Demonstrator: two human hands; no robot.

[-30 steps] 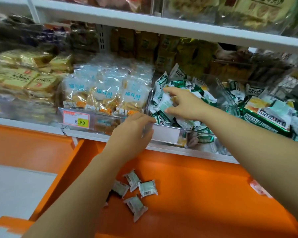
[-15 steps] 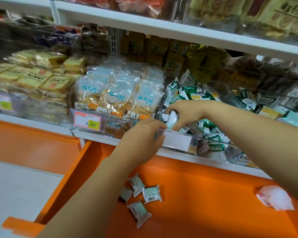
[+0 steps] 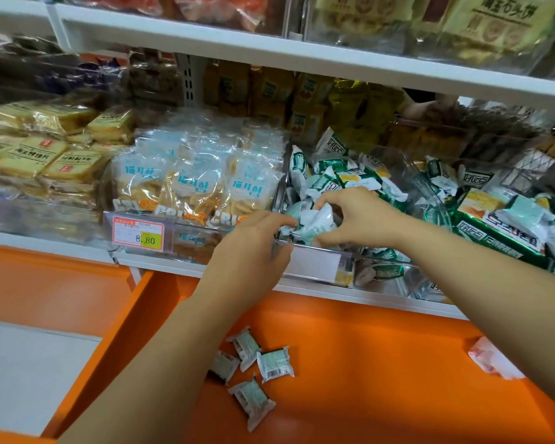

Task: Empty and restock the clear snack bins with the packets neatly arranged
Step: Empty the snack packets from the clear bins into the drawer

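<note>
Several packets crammed in my right hand, left hand gripping the bin; one could slip toward six o'clock.

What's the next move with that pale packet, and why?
Probably lift the pale packet, gripped by the right hand at the clear bin's front corner, out and drop it on the orange ledge, where four packets lie; the bin looks full.

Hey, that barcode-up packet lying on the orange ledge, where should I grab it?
Pinch the barcode-up packet by its free right edge, coming from above and the right: it lies flat on the orange ledge, with other packets crowding its left.
</note>
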